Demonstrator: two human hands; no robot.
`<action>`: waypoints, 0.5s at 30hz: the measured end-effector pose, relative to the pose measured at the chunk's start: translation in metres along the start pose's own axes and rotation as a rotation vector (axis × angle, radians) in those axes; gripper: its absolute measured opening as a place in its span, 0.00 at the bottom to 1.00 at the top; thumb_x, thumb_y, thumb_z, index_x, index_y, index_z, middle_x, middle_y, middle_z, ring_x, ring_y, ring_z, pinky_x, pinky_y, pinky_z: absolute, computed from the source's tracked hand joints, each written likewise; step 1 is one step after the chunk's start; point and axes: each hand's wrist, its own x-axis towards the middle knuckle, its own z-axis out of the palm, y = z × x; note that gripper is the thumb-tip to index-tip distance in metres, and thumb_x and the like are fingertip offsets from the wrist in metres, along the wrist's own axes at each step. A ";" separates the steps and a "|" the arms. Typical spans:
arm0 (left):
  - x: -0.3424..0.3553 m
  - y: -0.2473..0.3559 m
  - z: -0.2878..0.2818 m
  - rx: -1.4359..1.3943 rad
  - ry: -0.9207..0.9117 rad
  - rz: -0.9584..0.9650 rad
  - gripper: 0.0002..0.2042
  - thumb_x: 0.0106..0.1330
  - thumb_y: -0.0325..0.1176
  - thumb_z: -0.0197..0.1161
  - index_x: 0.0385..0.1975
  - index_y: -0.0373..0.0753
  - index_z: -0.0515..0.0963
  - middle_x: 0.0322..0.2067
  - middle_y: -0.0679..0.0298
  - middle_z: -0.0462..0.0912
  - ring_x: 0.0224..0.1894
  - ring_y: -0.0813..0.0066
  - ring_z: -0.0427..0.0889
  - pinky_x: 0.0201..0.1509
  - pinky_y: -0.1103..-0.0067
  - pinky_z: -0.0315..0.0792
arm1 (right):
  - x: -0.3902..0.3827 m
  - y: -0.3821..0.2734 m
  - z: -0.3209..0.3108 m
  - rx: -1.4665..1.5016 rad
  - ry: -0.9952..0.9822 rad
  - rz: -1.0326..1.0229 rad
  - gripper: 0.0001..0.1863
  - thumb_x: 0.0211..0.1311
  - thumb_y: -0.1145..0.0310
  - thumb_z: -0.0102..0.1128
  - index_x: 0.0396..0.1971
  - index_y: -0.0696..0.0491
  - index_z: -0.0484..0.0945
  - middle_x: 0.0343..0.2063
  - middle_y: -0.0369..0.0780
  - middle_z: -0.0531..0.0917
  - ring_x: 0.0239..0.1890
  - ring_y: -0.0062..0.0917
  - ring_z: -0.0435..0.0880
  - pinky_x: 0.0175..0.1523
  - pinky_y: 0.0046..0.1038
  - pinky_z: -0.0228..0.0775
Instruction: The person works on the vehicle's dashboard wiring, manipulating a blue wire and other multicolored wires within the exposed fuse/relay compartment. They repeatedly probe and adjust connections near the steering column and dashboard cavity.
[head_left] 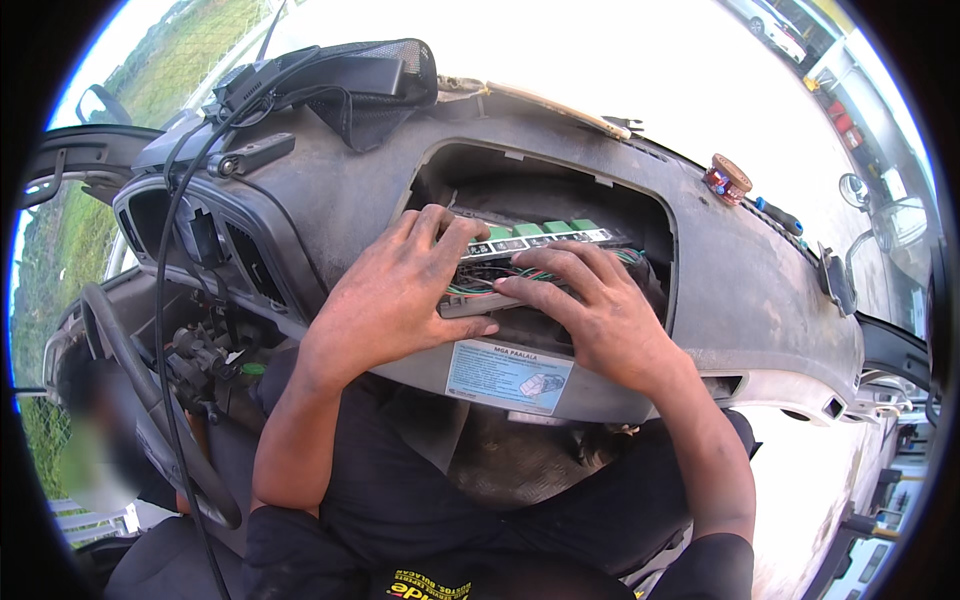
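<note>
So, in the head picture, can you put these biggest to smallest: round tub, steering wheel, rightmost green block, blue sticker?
1. Steering wheel, even partly showing
2. Blue sticker
3. Round tub
4. Rightmost green block

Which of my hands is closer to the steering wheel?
Left. Your left hand, right of the steering wheel, is at the left end of the fuse box; your right hand is farther right, toward its other end.

strong daylight comes from outside; the ground [640,60] beyond the dashboard [745,290] glares flat white; the recess [560,180] lies in shadow, the footwell [520,465] dim; the wired box [535,243] is fairly sharp; a patch [95,435] at left is blurred; edges curve toward a black rim [25,60]
</note>
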 end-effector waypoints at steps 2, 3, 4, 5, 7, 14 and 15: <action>0.000 0.001 0.000 0.014 0.012 0.009 0.43 0.63 0.57 0.87 0.72 0.44 0.74 0.63 0.52 0.80 0.68 0.42 0.82 0.71 0.51 0.80 | 0.002 -0.002 -0.002 0.001 -0.006 0.007 0.49 0.52 0.77 0.83 0.78 0.33 0.82 0.77 0.35 0.77 0.82 0.43 0.73 0.87 0.52 0.70; 0.000 0.001 0.000 0.027 0.022 0.018 0.42 0.64 0.57 0.87 0.72 0.44 0.74 0.62 0.52 0.80 0.68 0.42 0.82 0.70 0.51 0.80 | 0.002 -0.003 -0.003 0.007 -0.004 0.003 0.48 0.53 0.77 0.82 0.78 0.34 0.82 0.77 0.36 0.77 0.83 0.44 0.72 0.88 0.53 0.69; 0.000 0.001 0.000 0.039 0.035 0.028 0.42 0.64 0.56 0.87 0.72 0.43 0.74 0.62 0.52 0.80 0.68 0.42 0.81 0.70 0.51 0.80 | 0.003 -0.002 -0.005 0.008 -0.003 -0.001 0.48 0.54 0.77 0.82 0.78 0.35 0.81 0.77 0.36 0.77 0.83 0.44 0.71 0.88 0.53 0.68; 0.000 0.001 0.000 0.040 0.039 0.031 0.42 0.64 0.56 0.87 0.72 0.43 0.75 0.62 0.51 0.80 0.68 0.41 0.81 0.70 0.52 0.80 | 0.003 -0.003 -0.007 0.000 -0.007 0.005 0.47 0.55 0.78 0.81 0.77 0.36 0.82 0.77 0.37 0.77 0.84 0.44 0.71 0.88 0.53 0.68; -0.001 0.002 0.000 0.042 0.044 0.035 0.41 0.64 0.56 0.86 0.72 0.43 0.75 0.62 0.51 0.80 0.68 0.41 0.81 0.70 0.52 0.80 | 0.003 -0.004 -0.008 -0.014 -0.019 0.016 0.44 0.57 0.79 0.78 0.76 0.37 0.82 0.77 0.38 0.76 0.84 0.45 0.70 0.89 0.54 0.67; 0.001 0.005 0.000 0.059 0.009 0.008 0.42 0.65 0.57 0.86 0.73 0.43 0.74 0.63 0.50 0.79 0.68 0.43 0.81 0.72 0.52 0.80 | 0.004 -0.001 -0.005 -0.013 -0.007 0.016 0.41 0.60 0.81 0.76 0.75 0.39 0.81 0.77 0.39 0.75 0.85 0.46 0.69 0.89 0.54 0.66; 0.001 0.005 -0.001 0.066 -0.017 0.000 0.43 0.66 0.59 0.85 0.74 0.44 0.73 0.64 0.50 0.78 0.70 0.45 0.80 0.75 0.52 0.80 | 0.003 0.000 -0.006 -0.031 -0.024 0.009 0.41 0.63 0.78 0.77 0.76 0.38 0.79 0.78 0.40 0.75 0.85 0.47 0.68 0.89 0.56 0.66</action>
